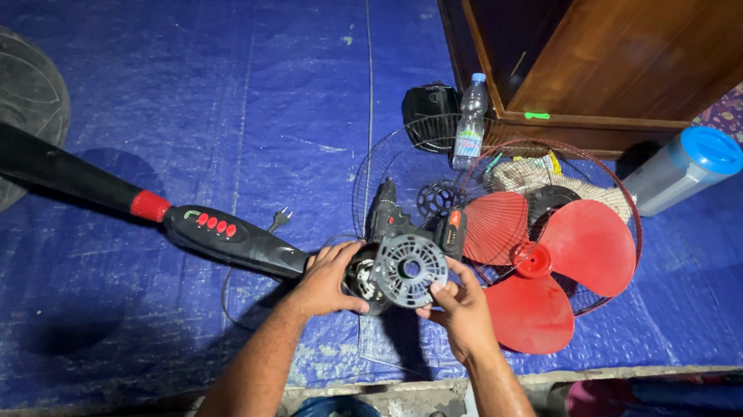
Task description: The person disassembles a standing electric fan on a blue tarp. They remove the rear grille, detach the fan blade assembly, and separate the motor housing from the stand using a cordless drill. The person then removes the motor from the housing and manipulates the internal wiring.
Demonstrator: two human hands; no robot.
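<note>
Grey motor cover (411,270) sits pinched at its rim between the left hand (327,279) and right hand (462,312), fingers clamped either side; beyond the fingertips, the drill (387,212) could snag it, or sweaty grip might slip.

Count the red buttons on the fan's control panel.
4, in a row on the black control panel, left of the left hand. Each button sits beside the next; more may be hidden.
</note>
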